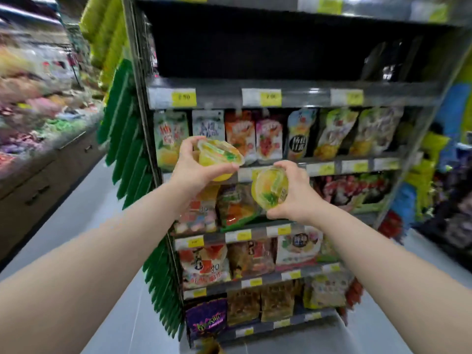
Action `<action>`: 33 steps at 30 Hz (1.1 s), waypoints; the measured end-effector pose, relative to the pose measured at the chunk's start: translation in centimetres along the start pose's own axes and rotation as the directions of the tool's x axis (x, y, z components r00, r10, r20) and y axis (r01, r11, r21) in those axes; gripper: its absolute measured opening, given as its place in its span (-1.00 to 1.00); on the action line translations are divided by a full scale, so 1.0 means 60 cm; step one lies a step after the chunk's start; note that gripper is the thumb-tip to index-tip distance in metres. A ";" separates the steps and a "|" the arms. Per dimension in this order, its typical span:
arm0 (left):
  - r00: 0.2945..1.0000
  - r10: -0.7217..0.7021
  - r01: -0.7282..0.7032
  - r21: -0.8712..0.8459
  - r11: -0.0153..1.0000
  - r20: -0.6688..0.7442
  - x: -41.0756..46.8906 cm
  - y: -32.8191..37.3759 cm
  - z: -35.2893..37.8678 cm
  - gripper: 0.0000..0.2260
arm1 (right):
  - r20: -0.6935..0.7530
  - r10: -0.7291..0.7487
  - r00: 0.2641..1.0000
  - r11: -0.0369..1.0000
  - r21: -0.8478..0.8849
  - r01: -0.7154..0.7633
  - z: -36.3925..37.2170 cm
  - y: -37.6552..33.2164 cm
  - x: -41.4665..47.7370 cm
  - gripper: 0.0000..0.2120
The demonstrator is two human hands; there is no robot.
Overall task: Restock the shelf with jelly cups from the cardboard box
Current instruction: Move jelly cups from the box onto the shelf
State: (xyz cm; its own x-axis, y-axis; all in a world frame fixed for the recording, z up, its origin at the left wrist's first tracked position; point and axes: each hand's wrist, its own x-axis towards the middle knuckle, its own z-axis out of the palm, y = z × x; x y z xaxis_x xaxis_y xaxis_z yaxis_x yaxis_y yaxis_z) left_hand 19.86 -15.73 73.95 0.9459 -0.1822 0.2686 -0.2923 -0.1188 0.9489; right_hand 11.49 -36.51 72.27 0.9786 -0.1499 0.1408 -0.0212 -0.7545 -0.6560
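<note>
Aloft before the shelf [293,97] — left hand [194,164] and right hand [293,198] each grip one jelly cup [219,154].

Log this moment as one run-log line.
left hand: holds yellow jelly cup | right hand: holds second jelly cup, lower | shelf: cups not yet placed, dark upper tier looks mostly bare

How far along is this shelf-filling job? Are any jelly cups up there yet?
Early, it seems. Done: no cups show on the dark upper shelf. In hand: the left hand grips a cup and the right hand a second cup, both held up before the shelves. Left: setting these two down, then fetching more; the box is not clearly in view.
</note>
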 end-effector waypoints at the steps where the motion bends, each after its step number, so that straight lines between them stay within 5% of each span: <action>1: 1.000 0.026 -0.027 -0.015 1.000 -0.017 0.009 0.030 0.004 -0.10 | -0.033 -0.025 0.999 1.000 -0.011 0.025 -0.030 -0.010 0.005 -0.08; 4: 0.996 0.063 -0.065 -0.032 0.997 -0.063 0.030 0.104 0.019 0.08 | -0.138 -0.101 0.985 0.995 -0.020 0.100 -0.111 -0.034 0.017 -0.09; 14: 0.930 0.319 -0.338 -0.081 0.938 -0.184 0.082 0.293 0.125 -0.18 | -0.418 -0.319 0.850 0.935 0.005 0.354 -0.328 -0.056 0.074 -0.11; 20: 0.874 0.423 -0.437 -0.004 0.900 -0.237 0.110 0.359 0.158 -0.32 | -0.563 -0.369 0.740 0.844 0.131 0.520 -0.402 -0.074 0.122 -0.54; 26: 0.838 0.430 -0.453 0.010 0.891 -0.335 0.171 0.391 0.154 -0.09 | -0.639 -0.393 0.661 0.788 0.136 0.600 -0.444 -0.116 0.184 -0.55; 33: 0.786 0.492 -0.546 -0.047 0.837 -0.374 0.254 0.396 0.127 -0.10 | -0.717 -0.390 0.578 0.763 0.100 0.639 -0.480 -0.155 0.282 -0.60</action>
State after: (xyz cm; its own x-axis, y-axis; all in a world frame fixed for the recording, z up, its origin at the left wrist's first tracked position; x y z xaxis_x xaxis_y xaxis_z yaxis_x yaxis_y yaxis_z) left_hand 26.25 -28.78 99.34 0.6524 0.1634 0.7400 -0.7543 0.0456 0.6550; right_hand 22.33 -50.44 102.12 0.4273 -0.2504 0.8687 0.6296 -0.6071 -0.4847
